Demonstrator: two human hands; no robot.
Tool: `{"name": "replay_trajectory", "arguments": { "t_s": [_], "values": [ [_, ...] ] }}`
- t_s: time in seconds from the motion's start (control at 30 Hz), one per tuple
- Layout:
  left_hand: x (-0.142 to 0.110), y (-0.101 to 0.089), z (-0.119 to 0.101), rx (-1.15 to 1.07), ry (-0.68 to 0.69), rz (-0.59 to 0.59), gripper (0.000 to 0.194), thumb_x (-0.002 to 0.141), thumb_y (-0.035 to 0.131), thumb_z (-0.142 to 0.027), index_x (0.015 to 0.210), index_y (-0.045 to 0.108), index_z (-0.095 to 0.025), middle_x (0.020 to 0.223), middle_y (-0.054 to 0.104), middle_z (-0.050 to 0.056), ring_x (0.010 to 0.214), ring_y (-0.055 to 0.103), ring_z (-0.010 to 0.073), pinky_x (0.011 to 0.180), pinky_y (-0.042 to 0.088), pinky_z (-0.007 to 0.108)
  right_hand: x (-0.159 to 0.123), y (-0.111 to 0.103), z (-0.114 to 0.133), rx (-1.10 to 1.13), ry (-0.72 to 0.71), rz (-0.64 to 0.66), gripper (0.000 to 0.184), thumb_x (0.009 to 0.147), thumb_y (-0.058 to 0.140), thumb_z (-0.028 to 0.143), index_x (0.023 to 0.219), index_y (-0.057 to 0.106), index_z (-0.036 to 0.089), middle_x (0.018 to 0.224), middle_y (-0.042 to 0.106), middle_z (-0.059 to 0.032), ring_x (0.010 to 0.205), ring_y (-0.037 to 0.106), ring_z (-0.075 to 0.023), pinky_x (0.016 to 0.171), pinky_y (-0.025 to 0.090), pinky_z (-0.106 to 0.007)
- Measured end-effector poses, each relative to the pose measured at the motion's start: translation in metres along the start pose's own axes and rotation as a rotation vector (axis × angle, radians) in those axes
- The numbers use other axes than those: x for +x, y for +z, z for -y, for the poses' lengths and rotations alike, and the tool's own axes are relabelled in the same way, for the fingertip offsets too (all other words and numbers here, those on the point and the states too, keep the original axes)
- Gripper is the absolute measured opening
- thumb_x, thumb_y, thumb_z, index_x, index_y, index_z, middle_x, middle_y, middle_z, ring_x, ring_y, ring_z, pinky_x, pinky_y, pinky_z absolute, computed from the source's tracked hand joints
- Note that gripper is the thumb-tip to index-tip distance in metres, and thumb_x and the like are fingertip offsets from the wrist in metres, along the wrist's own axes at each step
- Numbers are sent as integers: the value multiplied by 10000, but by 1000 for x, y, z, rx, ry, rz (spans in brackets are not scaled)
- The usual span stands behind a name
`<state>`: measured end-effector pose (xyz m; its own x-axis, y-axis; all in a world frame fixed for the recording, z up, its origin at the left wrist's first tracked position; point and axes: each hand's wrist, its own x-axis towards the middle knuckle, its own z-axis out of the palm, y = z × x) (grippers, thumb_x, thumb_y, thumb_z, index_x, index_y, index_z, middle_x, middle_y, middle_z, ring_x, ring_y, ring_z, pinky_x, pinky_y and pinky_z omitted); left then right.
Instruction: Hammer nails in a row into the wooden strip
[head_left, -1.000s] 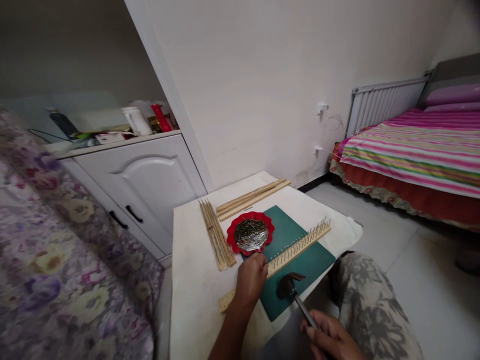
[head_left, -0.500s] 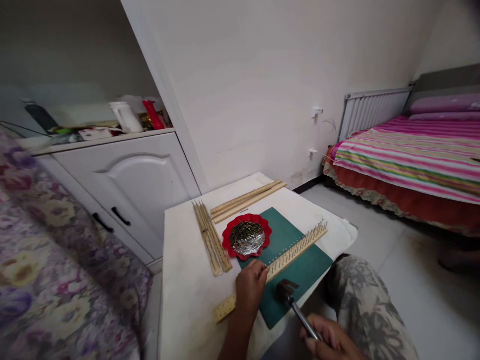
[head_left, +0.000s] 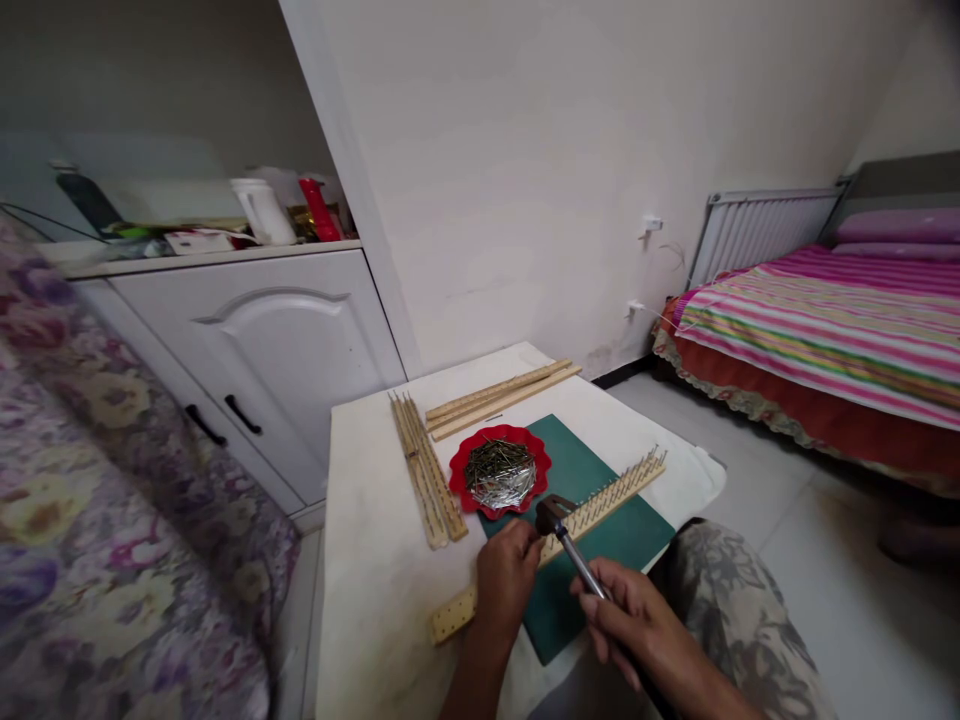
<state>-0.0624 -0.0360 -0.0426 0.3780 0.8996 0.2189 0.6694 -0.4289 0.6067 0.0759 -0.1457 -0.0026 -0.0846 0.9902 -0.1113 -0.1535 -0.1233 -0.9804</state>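
My right hand (head_left: 626, 620) grips the metal handle of a claw hammer (head_left: 577, 560). The hammer's dark head hangs over the wooden strip (head_left: 583, 518), close to the fingertips of my left hand (head_left: 511, 562). Those fingers are pinched at the end of the strip's rows of upright nails (head_left: 626, 478), apparently around a nail that they mostly hide. The strip lies slantwise across a green mat (head_left: 562, 610); its near end (head_left: 454, 615) shows small holes and no nails. Just behind my left hand stands a red scalloped dish (head_left: 457, 470) full of loose nails (head_left: 501, 470).
Bundled wooden strips (head_left: 427, 470) lie left of the dish, and more strips (head_left: 502, 395) lie behind it beside a single nail (head_left: 493, 416). A white-covered table (head_left: 367, 600) bears everything. A cabinet (head_left: 285, 370) and floral curtain (head_left: 112, 500) are left, a bed (head_left: 817, 330) right.
My right hand has raised the hammer up and leftward, from over the mat to over the strip near my left fingers. My left hand keeps its pinch. The view has shifted slightly.
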Motion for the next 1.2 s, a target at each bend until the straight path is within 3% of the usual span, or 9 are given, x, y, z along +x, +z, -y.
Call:
{"name": "replay_trajectory", "arguments": {
  "t_s": [0.5,0.67,0.83,1.03,1.2],
  "values": [
    [-1,0,1,-18,-26,16,131,789,487,-203,698,577,-178,700,580,-9,665,535,109,602,320,200,2,1,1,-50,18,12,247,813,529,416,818,488,172,439,512,101,244,283,-15,265,180,-125],
    [-1,1,1,-40,10,7,152,791,482,-225,684,580,-179,710,570,-11,667,524,106,597,320,202,-11,-4,3,4,20,-35,281,808,535,442,875,466,178,458,528,96,243,270,-10,265,166,-130],
    [-1,-2,2,-73,11,25,101,754,506,-209,765,604,-188,747,569,-8,701,526,118,610,347,206,-35,-12,-16,41,80,-50,358,767,554,514,863,469,180,426,499,93,271,265,-19,289,131,-145],
    [-13,-11,5,-76,-8,13,173,756,498,-193,894,603,-196,828,558,7,724,531,126,676,403,236,-45,-12,-46,142,157,-51,397,673,639,544,765,490,188,422,359,125,337,274,-31,336,148,-153],
    [-27,-20,8,-34,34,-8,180,772,480,-164,907,592,-203,887,564,31,872,531,174,779,417,299,-45,-10,-51,78,178,-45,400,697,607,566,764,494,188,404,399,110,315,245,-31,332,109,-164]
  ]
}}
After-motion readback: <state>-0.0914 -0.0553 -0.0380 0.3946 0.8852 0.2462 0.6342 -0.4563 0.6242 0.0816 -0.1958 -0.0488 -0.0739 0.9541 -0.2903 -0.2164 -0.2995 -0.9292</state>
